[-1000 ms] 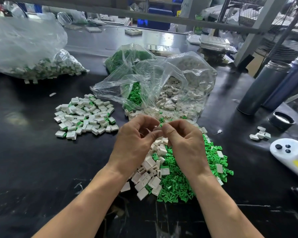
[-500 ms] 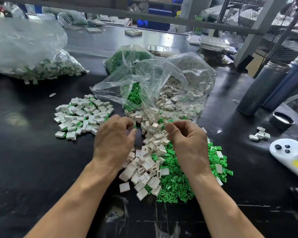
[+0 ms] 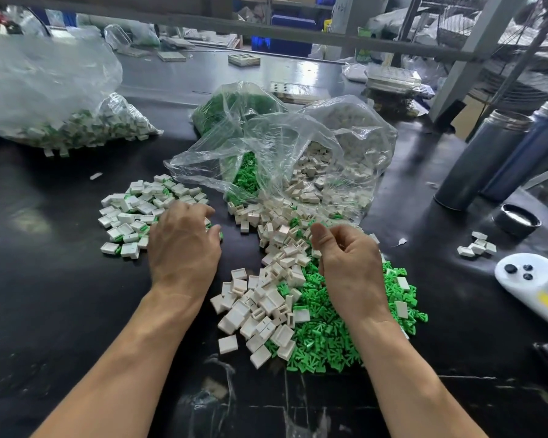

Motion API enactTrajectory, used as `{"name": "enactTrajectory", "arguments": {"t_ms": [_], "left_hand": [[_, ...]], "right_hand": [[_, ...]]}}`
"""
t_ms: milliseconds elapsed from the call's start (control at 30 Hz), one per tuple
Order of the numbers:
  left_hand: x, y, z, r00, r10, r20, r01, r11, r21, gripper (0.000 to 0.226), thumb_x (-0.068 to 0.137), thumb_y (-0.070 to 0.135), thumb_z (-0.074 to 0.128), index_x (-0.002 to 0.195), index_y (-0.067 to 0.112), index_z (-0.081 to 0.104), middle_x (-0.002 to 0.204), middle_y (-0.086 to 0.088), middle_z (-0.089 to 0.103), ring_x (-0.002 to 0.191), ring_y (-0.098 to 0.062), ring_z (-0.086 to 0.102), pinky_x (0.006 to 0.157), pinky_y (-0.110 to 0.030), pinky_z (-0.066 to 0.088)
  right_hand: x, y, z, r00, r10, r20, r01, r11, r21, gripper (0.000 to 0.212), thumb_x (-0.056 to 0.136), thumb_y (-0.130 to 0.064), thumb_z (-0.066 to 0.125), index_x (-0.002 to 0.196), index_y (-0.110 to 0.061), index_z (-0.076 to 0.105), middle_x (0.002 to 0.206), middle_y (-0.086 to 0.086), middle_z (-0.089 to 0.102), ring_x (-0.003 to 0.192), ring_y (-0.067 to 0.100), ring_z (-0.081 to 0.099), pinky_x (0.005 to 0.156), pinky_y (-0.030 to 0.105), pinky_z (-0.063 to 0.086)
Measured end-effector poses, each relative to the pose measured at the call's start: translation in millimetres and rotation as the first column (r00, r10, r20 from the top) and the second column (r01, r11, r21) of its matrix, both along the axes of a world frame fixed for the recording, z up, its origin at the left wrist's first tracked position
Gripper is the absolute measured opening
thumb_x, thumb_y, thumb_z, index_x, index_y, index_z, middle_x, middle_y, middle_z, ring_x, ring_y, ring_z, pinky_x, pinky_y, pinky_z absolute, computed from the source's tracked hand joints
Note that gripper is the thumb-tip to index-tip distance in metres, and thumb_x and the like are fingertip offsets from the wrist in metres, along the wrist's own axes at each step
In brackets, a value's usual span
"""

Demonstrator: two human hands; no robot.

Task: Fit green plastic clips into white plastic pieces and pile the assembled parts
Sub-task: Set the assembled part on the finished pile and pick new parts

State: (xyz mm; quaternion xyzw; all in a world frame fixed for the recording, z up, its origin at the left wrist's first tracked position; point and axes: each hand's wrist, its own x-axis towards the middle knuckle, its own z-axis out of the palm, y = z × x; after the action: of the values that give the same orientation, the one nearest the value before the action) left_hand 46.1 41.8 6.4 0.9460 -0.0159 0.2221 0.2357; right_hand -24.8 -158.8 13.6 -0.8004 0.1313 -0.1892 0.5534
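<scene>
Here the left hand [image 3: 184, 248] hovers palm down over the near right edge of the pile of assembled parts [image 3: 146, 213], its fingers spread and loosely bent, the tips just at the pieces; whether it holds one cannot be told. The right hand [image 3: 350, 267] sits above the seam where the white plastic pieces [image 3: 260, 305] meet the green plastic clips [image 3: 323, 336], its fingers curled inward with the thumb raised toward them; anything pinched inside is hidden.

The white pieces run in a band from the mouth of an open clear bag [image 3: 298, 153] down toward the near edge of the black table [image 3: 60, 311], and the green clips lie heaped just right of them, under the right wrist. A few stray white pieces rest on top of the green heap. Far left, another clear bag [image 3: 45, 99] holds white-and-green parts. On the right stand two metal flasks [image 3: 487, 159], with a dark lid [image 3: 519, 219] near them, a small cluster of white pieces [image 3: 476, 248] and a white controller [image 3: 532, 279].
</scene>
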Motion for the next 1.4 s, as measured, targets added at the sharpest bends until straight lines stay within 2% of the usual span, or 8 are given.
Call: {"name": "enactTrajectory", "arguments": {"t_ms": [133,333,433,500,767,1033,1200,1400], "left_hand": [[-9,-10,2,0.982,-0.165,-0.088,0.156,0.982,-0.105,0.017,0.096,0.026,0.071,0.11,0.018,0.073,0.108,-0.001,0.068,0.097,-0.019,0.065,0.088,-0.037,0.056],[-13,-7,14,0.931,-0.091,-0.353,0.108,0.994,0.028,0.031,0.095,0.054,0.065,0.082,0.026,0.067,0.078,0.01,0.067,0.077,-0.011,0.063,0.073,-0.032,0.051],[-15,-3,18,0.873,-0.033,-0.487,0.103,0.988,0.118,0.043,0.089,0.067,0.064,0.078,0.025,0.064,0.077,0.009,0.065,0.077,-0.011,0.061,0.075,-0.034,0.052],[-18,-5,18,0.841,-0.076,-0.536,0.095,0.995,0.009,0.042,0.086,0.066,0.069,0.077,0.025,0.065,0.074,0.009,0.068,0.075,-0.011,0.064,0.078,-0.036,0.056],[-21,-17,12,0.864,-0.328,-0.381,0.11,0.862,-0.494,0.015,0.094,0.032,0.074,0.082,0.025,0.071,0.071,0.006,0.074,0.068,-0.009,0.074,0.076,-0.043,0.064],[-21,-19,6,0.856,-0.414,-0.31,0.207,0.824,-0.528,0.015,0.098,0.012,0.066,0.1,0.026,0.074,0.098,0.009,0.073,0.094,-0.01,0.071,0.091,-0.039,0.06],[-19,-20,4,0.862,-0.425,-0.276,0.213,0.798,-0.563,0.025,0.1,0.004,0.061,0.102,0.025,0.073,0.101,0.01,0.075,0.089,-0.001,0.072,0.089,-0.031,0.061],[-19,-19,3,0.902,-0.379,-0.205,0.241,0.839,-0.488,0.027,0.099,0.003,0.059,0.103,0.026,0.074,0.102,0.014,0.071,0.095,0.001,0.066,0.088,-0.017,0.053]], "right_hand": [[4,-3,-1,0.999,-0.046,0.022,0.046,0.999,0.005,0.005,0.099,-0.025,0.071,0.095,-0.027,0.07,0.081,-0.009,0.072,0.07,0.003,0.064,0.064,0.019,0.048],[0,-9,3,0.997,-0.074,0.01,0.075,0.995,-0.061,0.027,0.101,-0.04,0.066,0.08,-0.023,0.072,0.066,-0.004,0.07,0.047,-0.001,0.05,0.048,0.016,0.04],[-1,-11,5,0.994,-0.099,-0.056,0.083,0.967,-0.241,0.032,0.101,-0.045,0.064,0.08,-0.022,0.071,0.069,-0.004,0.069,0.059,0.008,0.056,0.06,0.032,0.05],[-1,-12,6,0.988,-0.136,-0.077,0.101,0.93,-0.353,0.018,0.1,-0.039,0.067,0.091,-0.024,0.074,0.086,-0.006,0.072,0.079,0.016,0.064,0.076,0.038,0.055],[1,-18,7,0.948,-0.211,-0.238,0.036,0.814,-0.58,0.022,0.101,-0.032,0.064,0.121,-0.028,0.072,0.13,0.0,0.063,0.126,0.023,0.051,0.108,0.04,0.039],[8,-26,2,0.909,-0.23,-0.348,-0.045,0.775,-0.63,0.029,0.103,-0.031,0.059,0.131,-0.031,0.068,0.137,0.001,0.059,0.131,0.026,0.047,0.112,0.042,0.036],[10,-26,0,0.919,-0.193,-0.342,-0.071,0.775,-0.628,0.028,0.102,-0.033,0.06,0.129,-0.035,0.069,0.132,-0.001,0.06,0.13,0.025,0.048,0.112,0.043,0.036],[8,-24,1,0.927,-0.162,-0.339,-0.088,0.784,-0.615,0.01,0.097,-0.039,0.07,0.106,-0.038,0.072,0.124,-0.003,0.06,0.127,0.023,0.047,0.109,0.04,0.034]]}}
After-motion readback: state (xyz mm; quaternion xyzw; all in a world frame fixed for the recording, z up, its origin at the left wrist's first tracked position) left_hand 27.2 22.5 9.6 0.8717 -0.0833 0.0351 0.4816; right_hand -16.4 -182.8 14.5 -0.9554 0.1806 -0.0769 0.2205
